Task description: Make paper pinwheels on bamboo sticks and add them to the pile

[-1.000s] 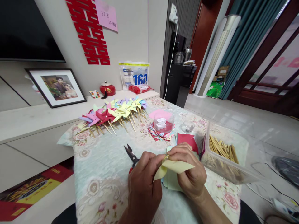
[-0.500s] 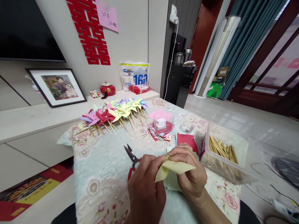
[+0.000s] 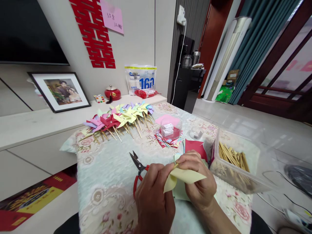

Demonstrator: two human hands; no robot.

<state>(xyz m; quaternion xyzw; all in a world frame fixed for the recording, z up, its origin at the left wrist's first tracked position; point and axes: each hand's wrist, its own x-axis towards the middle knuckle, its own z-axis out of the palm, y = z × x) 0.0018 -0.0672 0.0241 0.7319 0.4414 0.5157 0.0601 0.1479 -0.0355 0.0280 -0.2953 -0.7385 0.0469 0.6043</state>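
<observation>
Between my hands is a pale yellow paper pinwheel [image 3: 187, 175], its blades curled. My left hand [image 3: 156, 195] is closed in a pinch at its left side, and my right hand [image 3: 201, 183] is closed on its right side. The tip of a wooden stick [image 3: 175, 165] shows between my fingertips; the rest of it is hidden. Red-handled scissors [image 3: 139, 167] lie just left of my left hand, blades apart. Pale green paper [image 3: 180, 191] lies beneath my hands, and a red paper sheet [image 3: 195, 149] is just behind the right one.
Several finished pinwheels [image 3: 122, 118] lie at the table's back left. A clear round container [image 3: 171, 130] with small white boxes stands on cut papers [image 3: 162, 140]. A small clear dish [image 3: 196, 132] is beside it. On the right, a plastic bin [image 3: 234, 172] holds wooden sticks [image 3: 232, 154].
Both hands and the pinwheel have shifted very slightly right and down in view. The grip looks the same, and the things on the table have not moved.
</observation>
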